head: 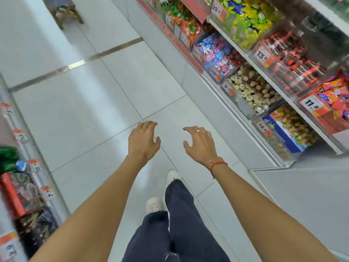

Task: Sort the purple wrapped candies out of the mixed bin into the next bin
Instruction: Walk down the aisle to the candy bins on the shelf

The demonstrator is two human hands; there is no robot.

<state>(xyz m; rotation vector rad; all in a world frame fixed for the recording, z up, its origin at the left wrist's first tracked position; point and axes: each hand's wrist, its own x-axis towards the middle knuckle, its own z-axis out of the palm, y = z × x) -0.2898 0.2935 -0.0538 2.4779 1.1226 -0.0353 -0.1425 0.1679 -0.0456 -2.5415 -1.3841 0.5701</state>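
Observation:
Both my hands hang out in front of me over the aisle floor, holding nothing. My left hand (144, 139) and my right hand (198, 142) have loosely curled fingers; the right wrist wears a red string. To the upper right, clear candy bins line a shelf. One mixed bin (215, 51) holds blue, pink and purple wrapped candies (220, 42). Next to it, nearer to me, a bin of red and blue wrapped candies (229, 62) stands. Both hands are far from these bins, below and to the left.
More bins on the right hold round brown-and-green candies (251, 89), yellow-orange candies (294, 125), red bottles (298, 59) and yellow-green wrappers (245, 25). A shelf with boxed goods (20, 193) runs along the left. A wooden stool (62, 10) stands at the far end. White tile floor lies between.

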